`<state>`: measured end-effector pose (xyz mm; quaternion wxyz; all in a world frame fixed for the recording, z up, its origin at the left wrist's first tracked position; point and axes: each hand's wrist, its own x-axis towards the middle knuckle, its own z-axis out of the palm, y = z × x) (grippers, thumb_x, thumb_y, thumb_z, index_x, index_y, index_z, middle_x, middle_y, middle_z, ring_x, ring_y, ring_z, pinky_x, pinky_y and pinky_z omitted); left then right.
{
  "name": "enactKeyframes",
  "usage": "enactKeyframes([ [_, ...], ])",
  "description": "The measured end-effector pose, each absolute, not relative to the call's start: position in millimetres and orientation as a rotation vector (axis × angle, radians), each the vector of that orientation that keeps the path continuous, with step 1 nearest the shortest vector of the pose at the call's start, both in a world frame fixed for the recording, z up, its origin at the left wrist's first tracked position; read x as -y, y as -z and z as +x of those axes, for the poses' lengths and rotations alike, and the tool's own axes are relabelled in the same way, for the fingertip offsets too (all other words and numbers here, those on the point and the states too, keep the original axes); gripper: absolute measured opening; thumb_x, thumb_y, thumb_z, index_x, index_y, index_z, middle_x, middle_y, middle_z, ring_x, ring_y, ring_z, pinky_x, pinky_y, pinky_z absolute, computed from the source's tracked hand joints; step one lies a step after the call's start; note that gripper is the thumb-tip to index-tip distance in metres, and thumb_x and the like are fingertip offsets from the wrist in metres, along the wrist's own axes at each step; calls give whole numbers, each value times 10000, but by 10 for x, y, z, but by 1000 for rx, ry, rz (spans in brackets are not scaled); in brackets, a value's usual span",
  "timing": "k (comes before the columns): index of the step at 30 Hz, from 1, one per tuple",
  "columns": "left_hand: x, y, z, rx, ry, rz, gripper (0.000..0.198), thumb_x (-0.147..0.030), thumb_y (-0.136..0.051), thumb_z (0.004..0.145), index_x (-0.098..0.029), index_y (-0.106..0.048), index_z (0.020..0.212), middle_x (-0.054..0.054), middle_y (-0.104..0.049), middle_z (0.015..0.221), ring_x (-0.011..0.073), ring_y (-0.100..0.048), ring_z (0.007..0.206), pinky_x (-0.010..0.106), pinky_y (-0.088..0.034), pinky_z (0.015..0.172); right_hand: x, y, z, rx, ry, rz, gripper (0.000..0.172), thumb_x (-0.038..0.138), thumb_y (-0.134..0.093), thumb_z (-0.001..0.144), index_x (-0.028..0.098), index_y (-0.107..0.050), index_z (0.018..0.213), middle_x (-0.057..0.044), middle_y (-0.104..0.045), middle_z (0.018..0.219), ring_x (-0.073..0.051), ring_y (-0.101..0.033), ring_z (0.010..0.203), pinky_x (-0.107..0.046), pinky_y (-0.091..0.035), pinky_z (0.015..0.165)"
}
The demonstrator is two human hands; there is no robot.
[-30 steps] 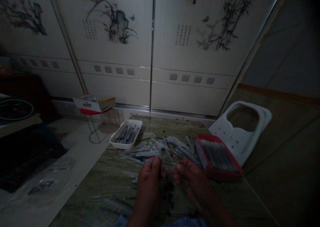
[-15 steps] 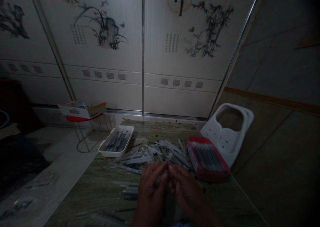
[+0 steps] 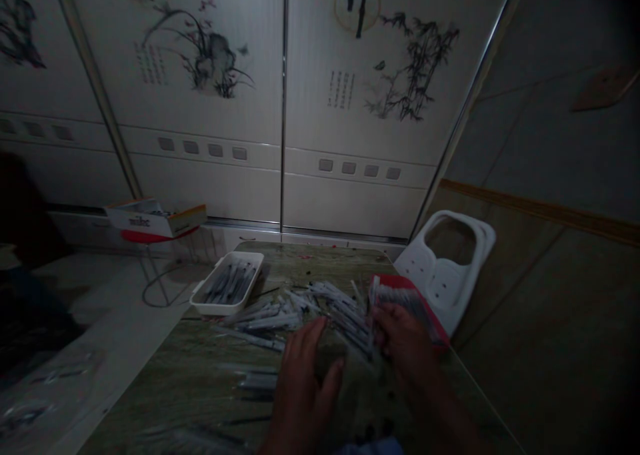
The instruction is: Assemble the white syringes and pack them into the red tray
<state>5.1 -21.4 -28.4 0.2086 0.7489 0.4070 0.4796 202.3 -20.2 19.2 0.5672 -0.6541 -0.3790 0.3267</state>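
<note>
The scene is dim. My left hand (image 3: 303, 381) hovers flat over the table with its fingers stretched out and nothing in it, just short of a pile of thin grey pen-like sticks (image 3: 310, 308). My right hand (image 3: 403, 338) reaches to the near end of a red tray (image 3: 425, 315) filled with similar sticks. Its fingers rest at the tray's near-left corner, and the tray looks tilted up on that side. Whether those fingers grip the tray or a stick is too dark to tell.
A white tray (image 3: 203, 295) with several dark sticks sits at the table's far left. A white plastic seat (image 3: 453, 265) leans by the right wall. A small box on a red stool (image 3: 155, 218) stands on the floor at left, before painted cupboard doors.
My hands were together pinching a stick; now they have parted. The left hand opened flat, and the right moved right to the red tray, which has tilted.
</note>
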Motion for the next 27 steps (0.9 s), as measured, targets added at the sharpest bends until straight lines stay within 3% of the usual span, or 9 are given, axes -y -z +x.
enactKeyframes([
  [2,196,273,27,-1196,-1405,1984,507,-275,-618,916,-289,-525,1415,110,-580,1396,285,-522,1306,499,-436,1078,145,-211,2314,1046,-531,-1767,397,558,-574,865,188,-692,946,7,-663,640,-148,-563,501,-245,-396,467],
  [6,140,244,-23,-1265,-1461,1764,367,-343,-627,909,-277,-646,1269,99,-643,1290,286,-592,1198,467,-475,1009,31,-216,2846,1130,-326,-1915,312,460,-621,805,191,-720,928,-55,-750,819,-227,-688,757,-289,-471,632],
  [12,94,199,-65,-1297,-1480,1489,302,-418,-627,897,-239,-720,1122,99,-696,1146,271,-656,1027,387,-520,853,-85,-85,3160,1289,-167,-2106,228,390,-617,780,202,-721,855,-70,-750,798,-248,-691,764,-304,-442,646],
  [20,98,129,-129,-1324,-1469,1311,351,-493,-633,865,-212,-732,1050,95,-731,1061,286,-665,1015,395,-507,880,-118,21,3190,1479,-96,-2206,270,329,-572,826,185,-732,989,-90,-761,950,-247,-702,887,-293,-444,708],
  [27,91,51,-187,-1336,-1508,1012,405,-520,-675,812,-186,-714,1038,90,-737,1034,288,-663,1019,382,-508,874,-79,-20,3126,1533,-52,-2247,250,366,-562,852,197,-735,916,-76,-758,876,-240,-704,843,-292,-439,685],
])
